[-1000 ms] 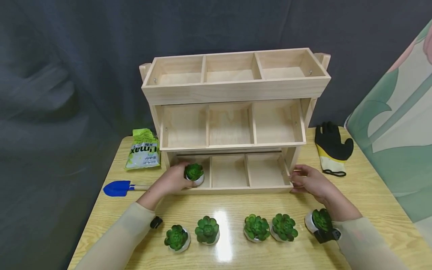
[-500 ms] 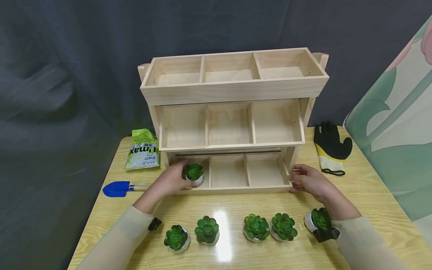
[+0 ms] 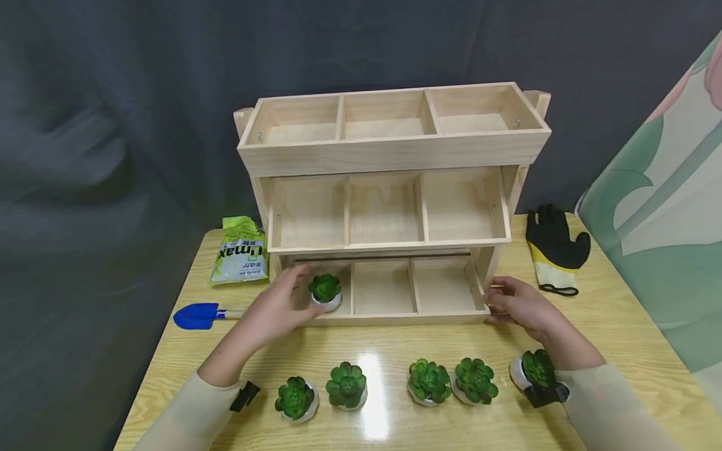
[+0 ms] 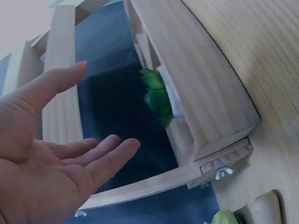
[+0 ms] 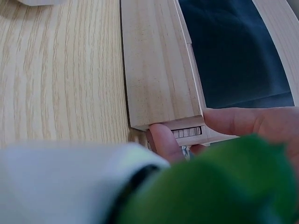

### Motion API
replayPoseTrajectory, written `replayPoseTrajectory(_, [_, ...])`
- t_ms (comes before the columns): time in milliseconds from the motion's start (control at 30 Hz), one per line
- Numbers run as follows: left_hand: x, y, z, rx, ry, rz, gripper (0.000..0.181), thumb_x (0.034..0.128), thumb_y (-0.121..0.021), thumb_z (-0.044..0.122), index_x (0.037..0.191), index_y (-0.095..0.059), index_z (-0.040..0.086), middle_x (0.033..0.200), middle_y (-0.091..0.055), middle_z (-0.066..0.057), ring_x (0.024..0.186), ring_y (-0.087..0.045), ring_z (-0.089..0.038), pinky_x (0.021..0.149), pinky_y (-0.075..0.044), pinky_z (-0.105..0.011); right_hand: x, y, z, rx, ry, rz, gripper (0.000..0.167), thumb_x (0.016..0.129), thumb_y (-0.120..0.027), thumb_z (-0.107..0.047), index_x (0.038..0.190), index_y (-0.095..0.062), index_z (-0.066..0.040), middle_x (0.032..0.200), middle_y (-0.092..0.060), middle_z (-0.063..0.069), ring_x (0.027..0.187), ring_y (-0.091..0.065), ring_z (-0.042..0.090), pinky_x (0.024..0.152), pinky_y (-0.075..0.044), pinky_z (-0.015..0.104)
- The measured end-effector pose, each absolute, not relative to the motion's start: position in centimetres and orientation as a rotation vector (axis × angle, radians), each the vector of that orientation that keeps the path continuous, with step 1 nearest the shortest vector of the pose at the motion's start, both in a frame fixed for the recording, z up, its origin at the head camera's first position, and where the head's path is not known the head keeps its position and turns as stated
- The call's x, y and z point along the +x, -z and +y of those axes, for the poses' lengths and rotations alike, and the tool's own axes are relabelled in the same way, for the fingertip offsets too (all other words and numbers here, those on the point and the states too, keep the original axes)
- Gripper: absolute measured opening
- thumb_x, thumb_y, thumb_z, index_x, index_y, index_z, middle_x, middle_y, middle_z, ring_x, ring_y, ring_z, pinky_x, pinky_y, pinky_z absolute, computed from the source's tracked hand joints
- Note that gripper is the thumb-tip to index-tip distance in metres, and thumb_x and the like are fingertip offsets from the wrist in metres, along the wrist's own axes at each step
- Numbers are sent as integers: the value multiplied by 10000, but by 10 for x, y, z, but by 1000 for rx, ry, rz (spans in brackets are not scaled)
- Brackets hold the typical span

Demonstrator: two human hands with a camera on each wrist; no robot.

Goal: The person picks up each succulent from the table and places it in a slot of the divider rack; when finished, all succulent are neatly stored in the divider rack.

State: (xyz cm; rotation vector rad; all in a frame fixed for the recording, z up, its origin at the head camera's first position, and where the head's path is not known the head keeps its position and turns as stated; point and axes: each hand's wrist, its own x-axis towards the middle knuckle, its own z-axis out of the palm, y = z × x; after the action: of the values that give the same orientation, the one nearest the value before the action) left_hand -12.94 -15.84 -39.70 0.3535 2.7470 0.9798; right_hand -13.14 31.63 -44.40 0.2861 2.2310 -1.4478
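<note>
A three-tier wooden plant shelf stands at the back of the table, each tier split into three compartments. In its bottom-left compartment sits a small potted succulent in a white pot, also seen in the left wrist view as a green succulent. My left hand is just left of that pot, fingers spread and apart from it, holding nothing. At the bottom tier's right end, my right hand grips the corner. The right wrist view shows the thumb and fingers on that wooden end, partly hidden behind a blurred succulent.
Several potted succulents stand along the front, one right beside my right forearm. A blue hand trowel and a green-white packet lie left of the shelf. On the right lies a black-and-yellow glove.
My left hand has let go of the succulent pot and drawn back to the left, its fingers spreading. The pot stays in the bottom-left compartment. My right hand has not moved.
</note>
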Motion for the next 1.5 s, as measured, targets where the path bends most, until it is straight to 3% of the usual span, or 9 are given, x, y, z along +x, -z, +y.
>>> replayPoseTrajectory(267, [-104, 390, -179, 375, -1196, 2546, 1033, 887, -886, 414, 1693, -288, 167, 1698, -412, -123, 1514, -493, -450, 1205, -483, -580, -129, 445, 316, 290, 1476, 2215, 689, 1130, -520, -174, 1651, -171, 111, 1554, -406, 386, 1112, -701, 230, 897, -676, 334])
replayPoseTrajectory(533, [-87, 399, -205, 364, -1333, 2318, 986, 876, -891, 405, 1665, -337, 195, 1713, -378, -146, 1557, -430, -457, 1213, -466, -589, -129, 447, 319, 301, 1500, 2194, 705, 1128, -526, -182, 1658, -158, 103, 1595, -367, 388, 1120, -710, 219, 896, -674, 326])
replayPoseTrajectory(1167, [-63, 426, -239, 398, -1366, 2086, 902, 963, -819, 239, 1674, -295, 52, 1726, -328, -256, 1567, -345, -554, 1169, -511, -582, -129, 447, 320, 284, 1516, 2165, 686, 1136, -505, -194, 1648, -173, 120, 1607, -368, 413, 1136, -722, 212, 902, -673, 325])
replayPoseTrajectory(1267, [-60, 433, -242, 408, -1371, 2053, 916, 960, -822, 237, 1670, -284, 22, 1712, -345, -273, 1545, -375, -566, 1166, -531, -521, -129, 449, 321, 281, 1515, 2166, 683, 1138, -498, -192, 1645, -172, 129, 1606, -366, 420, 1146, -724, 220, 899, -673, 327])
replayPoseTrajectory(1367, [-59, 442, -245, 480, -1386, 1999, 948, 943, -838, 213, 1667, -269, -10, 1687, -377, -294, 1528, -405, -563, 1178, -533, -359, -129, 449, 321, 287, 1513, 2172, 676, 1138, -493, -190, 1641, -178, 135, 1608, -359, 424, 1147, -727, 227, 899, -674, 327])
replayPoseTrajectory(1500, [-59, 454, -249, 594, -1400, 1912, 965, 929, -847, 165, 1658, -254, -53, 1640, -414, -337, 1518, -500, -395, 1160, -468, -149, -129, 448, 321, 285, 1512, 2174, 669, 1140, -487, -187, 1637, -182, 140, 1609, -351, 428, 1151, -728, 232, 906, -673, 327])
